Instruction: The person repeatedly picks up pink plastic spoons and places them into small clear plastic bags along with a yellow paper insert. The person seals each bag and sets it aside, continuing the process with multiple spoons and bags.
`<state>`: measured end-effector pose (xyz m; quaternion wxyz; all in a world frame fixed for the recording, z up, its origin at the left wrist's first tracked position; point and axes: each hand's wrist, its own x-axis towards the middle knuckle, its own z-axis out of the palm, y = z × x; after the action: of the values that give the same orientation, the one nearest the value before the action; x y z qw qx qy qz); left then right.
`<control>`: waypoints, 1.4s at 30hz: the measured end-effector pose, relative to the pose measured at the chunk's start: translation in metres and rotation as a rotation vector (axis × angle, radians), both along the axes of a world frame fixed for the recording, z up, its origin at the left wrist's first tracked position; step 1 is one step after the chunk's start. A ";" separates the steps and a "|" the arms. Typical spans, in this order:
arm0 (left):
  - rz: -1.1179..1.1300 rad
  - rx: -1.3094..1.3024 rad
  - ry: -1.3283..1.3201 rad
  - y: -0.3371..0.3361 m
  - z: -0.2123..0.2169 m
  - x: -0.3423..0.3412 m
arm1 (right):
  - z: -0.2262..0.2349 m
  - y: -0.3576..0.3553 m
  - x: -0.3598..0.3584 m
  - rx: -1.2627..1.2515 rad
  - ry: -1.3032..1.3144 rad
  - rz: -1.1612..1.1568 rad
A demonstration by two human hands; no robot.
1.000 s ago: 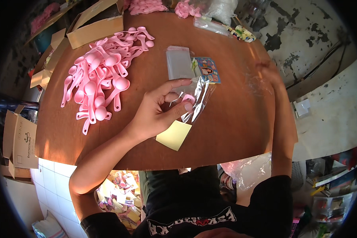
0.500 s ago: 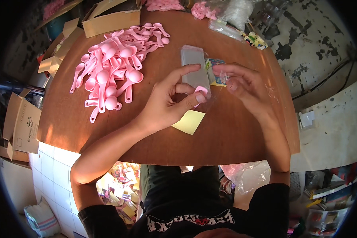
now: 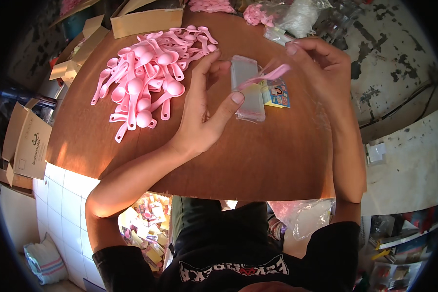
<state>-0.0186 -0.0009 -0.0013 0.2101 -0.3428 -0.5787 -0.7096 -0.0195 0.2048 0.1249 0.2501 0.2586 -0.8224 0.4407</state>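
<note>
Between my hands a pink scoop spoon (image 3: 277, 72) hangs tilted above the table, blurred by motion, with what looks like a clear plastic bag around it and a pale yellow patch beside its lower end. My right hand (image 3: 323, 63) is raised past the spoon's upper end, thumb and index finger pinched on the bag's barely visible edge. My left hand (image 3: 206, 97) stays left of the spoon, fingers apart and thumb stretched out near its lower end. Beneath them lie a stack of clear plastic bags (image 3: 243, 68) and a pile of blue-and-yellow printed cards (image 3: 279, 96).
A large heap of pink spoons (image 3: 143, 73) covers the left of the brown table (image 3: 258, 165). Cardboard boxes (image 3: 146, 18) stand at its far left edge, bagged pink pieces (image 3: 259, 15) at the back. Below the near edge, a container holds spoons and cards (image 3: 148, 219).
The spoon has moved from my left fingers up and right. My right hand has risen and swung outward; my left hand has opened. The yellow card is gone from its earlier place.
</note>
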 end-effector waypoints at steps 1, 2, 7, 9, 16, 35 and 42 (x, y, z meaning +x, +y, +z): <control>0.016 -0.037 -0.026 0.000 -0.004 0.001 | -0.008 0.001 -0.001 0.002 0.003 0.002; 0.038 -0.071 -0.053 0.001 -0.004 0.002 | -0.013 0.000 0.000 -0.010 0.030 0.000; 0.026 -0.363 0.028 0.001 0.002 0.002 | -0.012 -0.010 0.023 -0.152 -0.252 -0.009; -0.015 -0.402 0.030 0.005 0.000 0.006 | -0.011 -0.011 0.028 -0.046 -0.377 0.005; -0.395 -0.218 -0.379 0.011 -0.008 0.008 | -0.035 0.005 0.018 -0.259 -0.562 0.058; -0.430 -0.267 -0.471 0.006 -0.010 -0.003 | -0.123 0.023 0.045 -0.464 -0.676 0.149; -0.303 -0.299 -0.515 0.007 -0.020 -0.011 | -0.127 0.020 0.047 -0.520 -0.666 0.088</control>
<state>-0.0293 0.0060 -0.0215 -0.1035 -0.2614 -0.6531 -0.7032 0.0277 0.2247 -0.0020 0.0083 0.0652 -0.7078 0.7033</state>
